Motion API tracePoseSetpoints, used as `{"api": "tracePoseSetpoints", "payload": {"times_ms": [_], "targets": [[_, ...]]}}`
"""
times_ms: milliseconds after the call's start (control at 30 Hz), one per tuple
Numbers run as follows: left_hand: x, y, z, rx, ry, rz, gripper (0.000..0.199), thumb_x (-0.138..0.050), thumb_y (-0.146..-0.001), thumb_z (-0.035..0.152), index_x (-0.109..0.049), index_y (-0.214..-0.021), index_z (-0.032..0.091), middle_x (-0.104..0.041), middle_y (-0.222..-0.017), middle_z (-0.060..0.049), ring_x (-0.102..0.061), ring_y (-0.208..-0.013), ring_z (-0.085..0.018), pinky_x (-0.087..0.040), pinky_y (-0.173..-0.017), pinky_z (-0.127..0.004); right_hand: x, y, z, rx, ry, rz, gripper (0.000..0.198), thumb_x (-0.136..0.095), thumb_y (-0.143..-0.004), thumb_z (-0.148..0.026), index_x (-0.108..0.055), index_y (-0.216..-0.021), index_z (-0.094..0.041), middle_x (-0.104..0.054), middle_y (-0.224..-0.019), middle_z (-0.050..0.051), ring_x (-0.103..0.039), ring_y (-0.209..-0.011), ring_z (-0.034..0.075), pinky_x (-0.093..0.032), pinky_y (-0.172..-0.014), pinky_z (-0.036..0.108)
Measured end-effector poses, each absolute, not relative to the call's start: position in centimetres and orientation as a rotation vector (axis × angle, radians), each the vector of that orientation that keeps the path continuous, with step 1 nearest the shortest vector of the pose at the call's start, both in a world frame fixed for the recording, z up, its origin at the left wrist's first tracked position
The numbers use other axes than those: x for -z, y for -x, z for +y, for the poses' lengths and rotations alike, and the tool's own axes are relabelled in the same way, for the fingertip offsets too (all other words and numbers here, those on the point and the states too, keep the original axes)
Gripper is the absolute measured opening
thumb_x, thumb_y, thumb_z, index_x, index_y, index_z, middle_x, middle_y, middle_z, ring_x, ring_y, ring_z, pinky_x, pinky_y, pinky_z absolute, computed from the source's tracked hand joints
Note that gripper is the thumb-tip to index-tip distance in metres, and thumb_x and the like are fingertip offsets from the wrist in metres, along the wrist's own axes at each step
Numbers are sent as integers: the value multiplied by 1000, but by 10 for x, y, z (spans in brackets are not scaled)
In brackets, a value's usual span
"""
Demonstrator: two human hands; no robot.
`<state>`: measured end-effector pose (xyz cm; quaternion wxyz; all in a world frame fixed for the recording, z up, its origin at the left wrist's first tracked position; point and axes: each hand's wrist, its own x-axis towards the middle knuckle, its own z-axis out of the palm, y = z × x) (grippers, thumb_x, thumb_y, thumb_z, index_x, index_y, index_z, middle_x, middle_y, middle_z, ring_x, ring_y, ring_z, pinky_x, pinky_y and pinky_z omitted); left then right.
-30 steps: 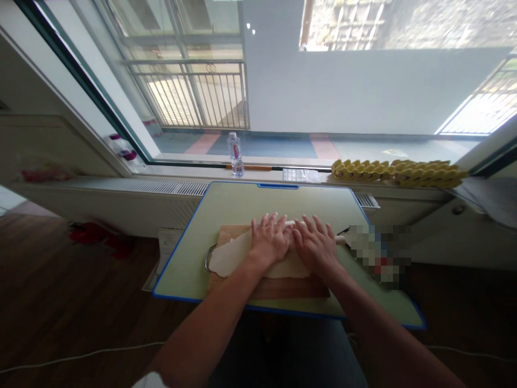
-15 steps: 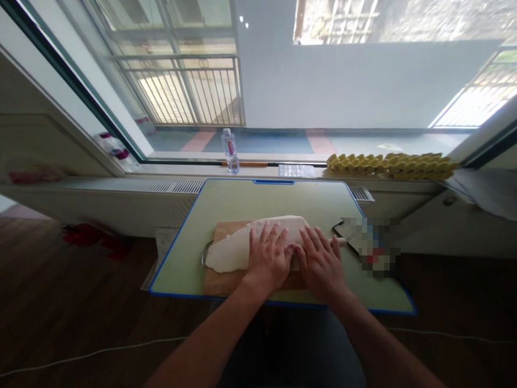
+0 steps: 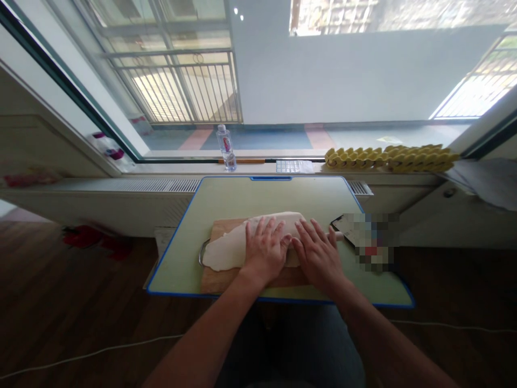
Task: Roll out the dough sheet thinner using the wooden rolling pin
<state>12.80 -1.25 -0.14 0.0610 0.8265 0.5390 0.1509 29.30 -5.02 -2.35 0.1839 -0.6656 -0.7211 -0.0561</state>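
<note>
Head view shows, nearest, the counter (image 3: 172, 277), with a blue border along its near edge. Just behind this edge lies a wooden board (image 3: 220, 282), with a metal handle (image 3: 200, 254) at its left side. On the board, around the middle of the counter, is a thin sheet of dough (image 3: 226, 251); it goes from beside the metal handle to beneath the hands. The left hand (image 3: 264, 250) is laid palm down, almost flat, its fingers slightly spread and not curled around anything visible. The right hand (image 3: 319, 254) rests next to it in the same flat manner. A rolling pin (image 3: 338, 236) comes out past the right hand, toward the counter's right edge; the remainder is covered, so I cannot tell how far it reaches under the left hand.

I judge the dough to be soft, light and easy to tear, so it is better supported from below with wide palms than pinched at its border. The rolling pin is probably stiff and turns easily; its ends seem the good place to hold.

Beyond the counter's far edge, a clear bottle (image 3: 226, 150) stands on the window sill (image 3: 173, 168).
</note>
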Motion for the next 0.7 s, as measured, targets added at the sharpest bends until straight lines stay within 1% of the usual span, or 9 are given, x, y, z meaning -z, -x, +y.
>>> {"api": "tracePoseSetpoints", "payload": {"times_ms": [167,300,433,500,633,700], "targets": [[0,-131,33,-330,-2424,1702,58,-26,-110,52,-54,-157,33,-49,-167,-7,-39,-157,-33,-20,-129,-70,13,-288,-7,84,1993,-2026,55,-27,-112,-43,-61,-151,-23,-51,-164,7,-37,-156,32,-19,-127,60],[-3,-131,61,-240,-2369,1716,61,-23,-110,55,-49,-160,34,-43,-170,-6,-34,-160,-32,-18,-130,-69,9,-287,22,58,2039,-2017,56,-30,-111,-45,-58,-154,-24,-51,-164,7,-38,-155,34,-22,-125,62],[-6,-131,75,-191,-2329,1718,61,-24,-110,55,-50,-160,33,-41,-172,-7,-32,-161,-32,-18,-129,-69,5,-285,37,19,2072,-2014,56,-34,-110,-44,-55,-157,-24,-50,-165,7,-38,-154,35,-25,-124,63],[-6,-131,72,-191,-2360,1700,60,-24,-110,54,-50,-160,34,-41,-172,-7,-32,-161,-32,-19,-129,-69,4,-285,33,16,2074,-2012,55,-33,-110,-44,-56,-156,-24,-51,-164,7,-38,-154,35,-25,-124,63],[-4,-127,38,-239,-2459,1630,57,-28,-111,52,-50,-160,33,-44,-170,-7,-34,-160,-33,-20,-130,-69,6,-286,-2,26,2012,-2041,52,-30,-112,-43,-64,-148,-25,-55,-161,6,-40,-153,34,-23,-125,60],[-4,-124,14,-297,-2508,1590,56,-32,-110,51,-52,-159,32,-45,-169,-7,-35,-159,-34,-20,-130,-69,10,-289,-28,35,1942,-2054,50,-32,-113,-42,-63,-149,-26,-54,-162,6,-41,-153,32,-20,-127,57]]}}
